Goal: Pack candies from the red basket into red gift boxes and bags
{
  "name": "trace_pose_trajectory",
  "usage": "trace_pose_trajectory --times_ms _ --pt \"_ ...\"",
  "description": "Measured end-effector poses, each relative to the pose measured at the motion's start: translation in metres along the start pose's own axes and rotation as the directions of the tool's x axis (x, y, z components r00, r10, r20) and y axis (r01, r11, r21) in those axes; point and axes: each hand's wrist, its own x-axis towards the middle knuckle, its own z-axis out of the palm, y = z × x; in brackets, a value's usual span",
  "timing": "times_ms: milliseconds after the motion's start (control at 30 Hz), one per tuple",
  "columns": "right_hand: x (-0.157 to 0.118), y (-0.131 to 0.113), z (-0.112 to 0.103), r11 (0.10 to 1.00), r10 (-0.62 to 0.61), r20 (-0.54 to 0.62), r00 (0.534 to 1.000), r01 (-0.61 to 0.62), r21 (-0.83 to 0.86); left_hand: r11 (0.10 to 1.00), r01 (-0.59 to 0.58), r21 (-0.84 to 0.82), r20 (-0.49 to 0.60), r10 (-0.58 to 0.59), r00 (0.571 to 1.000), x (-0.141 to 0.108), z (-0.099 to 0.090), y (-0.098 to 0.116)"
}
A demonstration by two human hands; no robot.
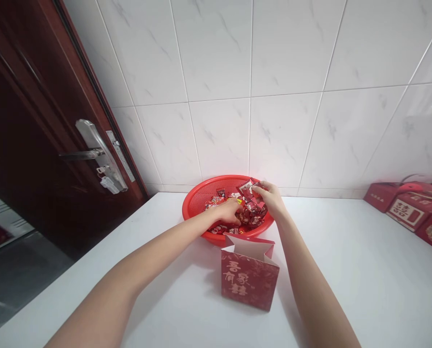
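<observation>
A red plastic basket [191,205] with a perforated wall holds several small wrapped candies [252,209], mostly red. Inside it, my left hand [228,212] reaches among the candies from the left, thumb and forefinger apart, its other fingers partly hidden. My right hand [269,195] is over the basket's right rim, its fingers closed on red candy packets [248,188]. In front of the basket, a dark red paper gift box [250,280] with pale Chinese characters stands upright on the white table [180,299], its top open. Little of its inside shows.
More red gift boxes [411,210] with cord handles sit at the table's right end. White wall tiles [219,135] rise directly behind the basket. On the left is a dark red door [31,96] with a metal handle and hanging keys [109,183].
</observation>
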Motion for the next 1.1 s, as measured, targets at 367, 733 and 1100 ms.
trace_pose_trajectory --times_ms 367,733,1100 --pt "0.006 0.002 -0.004 0.981 -0.014 -0.189 0.982 0.050 0.190 0.920 -0.138 -0.367 -0.330 0.010 0.944 -0.006 -0.028 0.009" --pt "-0.020 -0.064 -0.004 0.949 -0.114 0.022 0.993 0.102 0.298 0.747 -0.326 -0.579 -0.568 -0.083 0.819 -0.048 -0.056 0.055" --pt "-0.042 -0.087 0.008 0.925 -0.183 0.086 0.979 0.142 0.353 0.515 -0.461 -0.723 -0.589 -0.109 0.801 -0.064 -0.050 0.069"
